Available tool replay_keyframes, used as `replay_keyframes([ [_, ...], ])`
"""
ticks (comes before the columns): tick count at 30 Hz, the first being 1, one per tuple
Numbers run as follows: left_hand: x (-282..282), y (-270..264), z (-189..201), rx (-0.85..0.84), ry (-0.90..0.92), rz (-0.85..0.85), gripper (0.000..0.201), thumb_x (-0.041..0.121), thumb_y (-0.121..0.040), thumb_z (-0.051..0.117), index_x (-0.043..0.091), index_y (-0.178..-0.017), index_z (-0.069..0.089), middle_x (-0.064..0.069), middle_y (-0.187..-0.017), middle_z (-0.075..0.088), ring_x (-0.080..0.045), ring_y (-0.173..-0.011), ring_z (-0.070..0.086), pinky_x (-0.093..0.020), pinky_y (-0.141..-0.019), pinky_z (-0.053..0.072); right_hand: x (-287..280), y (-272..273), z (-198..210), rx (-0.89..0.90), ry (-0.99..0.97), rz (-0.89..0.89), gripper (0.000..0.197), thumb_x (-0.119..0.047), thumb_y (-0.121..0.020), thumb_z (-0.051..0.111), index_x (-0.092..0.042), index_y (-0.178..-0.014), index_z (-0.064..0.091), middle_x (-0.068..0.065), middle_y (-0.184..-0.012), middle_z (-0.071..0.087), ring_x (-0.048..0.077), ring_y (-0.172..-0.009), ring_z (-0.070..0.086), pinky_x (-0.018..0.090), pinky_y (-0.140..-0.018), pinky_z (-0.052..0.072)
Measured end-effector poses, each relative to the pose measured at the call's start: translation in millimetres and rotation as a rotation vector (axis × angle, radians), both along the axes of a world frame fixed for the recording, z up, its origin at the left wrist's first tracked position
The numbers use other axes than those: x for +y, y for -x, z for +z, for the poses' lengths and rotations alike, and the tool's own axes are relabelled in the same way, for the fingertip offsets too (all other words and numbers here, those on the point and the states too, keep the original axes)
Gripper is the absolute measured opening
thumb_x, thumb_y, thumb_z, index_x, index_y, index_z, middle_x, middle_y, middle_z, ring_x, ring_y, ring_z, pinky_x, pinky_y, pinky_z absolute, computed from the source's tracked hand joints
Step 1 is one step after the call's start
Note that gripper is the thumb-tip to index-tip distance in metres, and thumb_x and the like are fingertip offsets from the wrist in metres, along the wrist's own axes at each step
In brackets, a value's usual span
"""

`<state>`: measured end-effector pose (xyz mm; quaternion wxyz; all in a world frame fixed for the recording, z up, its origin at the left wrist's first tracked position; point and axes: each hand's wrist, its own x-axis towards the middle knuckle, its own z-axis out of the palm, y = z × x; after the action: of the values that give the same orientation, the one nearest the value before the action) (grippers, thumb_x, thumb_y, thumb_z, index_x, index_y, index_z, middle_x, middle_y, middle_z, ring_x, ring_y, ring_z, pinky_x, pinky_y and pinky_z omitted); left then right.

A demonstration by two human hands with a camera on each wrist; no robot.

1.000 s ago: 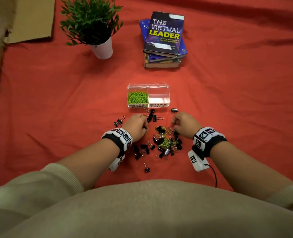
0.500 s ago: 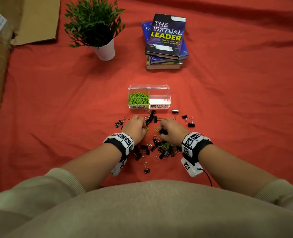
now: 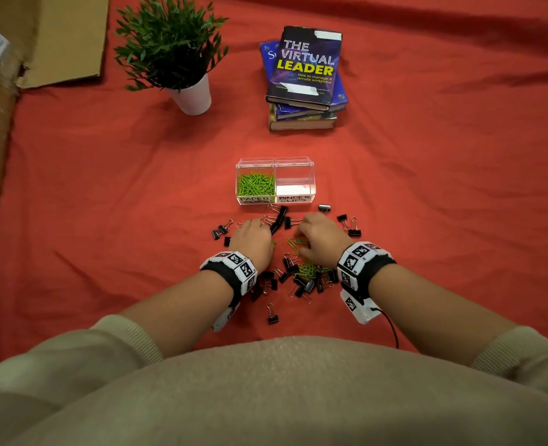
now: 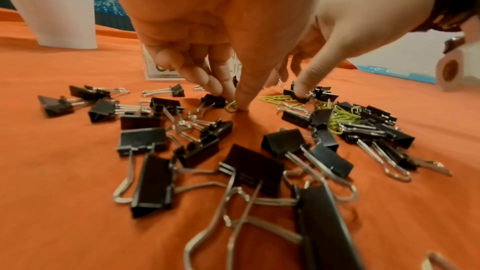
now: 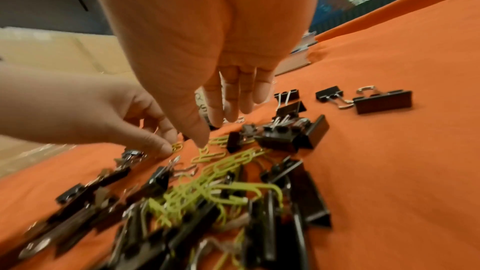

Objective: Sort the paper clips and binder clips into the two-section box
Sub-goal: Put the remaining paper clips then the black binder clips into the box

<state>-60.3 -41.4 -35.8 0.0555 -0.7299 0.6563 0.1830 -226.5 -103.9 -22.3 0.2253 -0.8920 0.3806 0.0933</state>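
Note:
A clear two-section box (image 3: 311, 180) holds green paper clips (image 3: 255, 184) in its left "PAPER CLIPS" section; the right "BINDER CLIPS" section looks bare. Black binder clips (image 3: 308, 284) and loose green paper clips (image 3: 294, 244) lie mixed on the red cloth in front of it. My left hand (image 3: 257, 232) reaches down into the pile, its thumb and fingers pinching one green paper clip (image 4: 231, 106). Beside it hovers my right hand (image 3: 302, 237), fingers hanging nearly straight, thumb tip (image 5: 201, 141) touching a green paper clip (image 5: 207, 154).
A potted plant (image 3: 182, 62) and a stack of books (image 3: 305, 78) stand beyond the box. Cardboard (image 3: 41, 40) lies at the far left. More binder clips (image 3: 351, 225) lie right of my right hand, others (image 3: 219, 231) left of my left hand.
My right hand has moved left from the pile's right side towards the left hand, uncovering binder clips on the right. My left hand has stayed almost in place.

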Motion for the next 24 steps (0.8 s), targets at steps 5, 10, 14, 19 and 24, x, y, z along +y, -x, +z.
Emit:
replay_keyframes([
  [5, 3, 1, 1, -0.018, -0.031, -0.086, 0.03, 0.02, -0.09, 0.05, 0.004, -0.113, 0.055, -0.013, -0.117, 0.053, -0.029, -0.112, 0.047, -0.037, -0.096, 0.039, 14, 0, -10, 0.089, 0.039, 0.038, 0.031, -0.025, -0.09, 0.054, -0.008, -0.115, 0.06, 0.008, -0.113, 0.056, 0.025, -0.11, 0.044, 0.034, -0.097, 0.036],
  [10, 2, -2, 11, 0.253, -0.02, 0.042, 0.014, 0.011, -0.089, 0.047, 0.005, -0.101, 0.053, -0.014, -0.104, 0.056, -0.032, -0.096, 0.055, -0.04, -0.082, 0.044, 24, 0, -14, 0.102, 0.058, 0.057, 0.027, -0.022, -0.093, 0.047, -0.006, -0.111, 0.059, 0.01, -0.111, 0.058, 0.027, -0.107, 0.047, 0.034, -0.096, 0.034],
  [14, -3, -5, 19, 0.487, -0.031, 0.174, 0.01, 0.009, -0.088, 0.051, 0.01, -0.098, 0.054, -0.008, -0.087, 0.061, -0.025, -0.079, 0.058, -0.032, -0.07, 0.046, 24, -2, -12, 0.103, 0.026, 0.06, 0.026, -0.019, -0.091, 0.048, -0.004, -0.11, 0.058, 0.011, -0.111, 0.058, 0.028, -0.107, 0.047, 0.033, -0.097, 0.033],
  [19, -14, 0, 22, 0.634, -0.087, 0.306, 0.021, 0.009, -0.09, 0.045, 0.018, -0.1, 0.061, 0.003, -0.073, 0.056, -0.018, -0.069, 0.054, -0.028, -0.064, 0.042, 8, 4, 12, -0.159, -0.32, -0.321, 0.012, -0.015, -0.09, 0.056, -0.01, -0.097, 0.064, 0.002, -0.089, 0.064, 0.016, -0.076, 0.059, 0.022, -0.066, 0.049],
  [24, -20, 12, 16, 0.715, -0.18, 0.34, 0.03, 0.012, -0.094, 0.035, 0.02, -0.075, 0.057, -0.005, -0.073, 0.058, -0.022, -0.066, 0.053, -0.03, -0.063, 0.043, -17, 27, 26, -0.449, -0.725, -0.688, 0.009, -0.01, -0.089, 0.06, -0.014, -0.094, 0.067, 0.003, -0.082, 0.066, 0.013, -0.065, 0.057, 0.017, -0.059, 0.051],
])
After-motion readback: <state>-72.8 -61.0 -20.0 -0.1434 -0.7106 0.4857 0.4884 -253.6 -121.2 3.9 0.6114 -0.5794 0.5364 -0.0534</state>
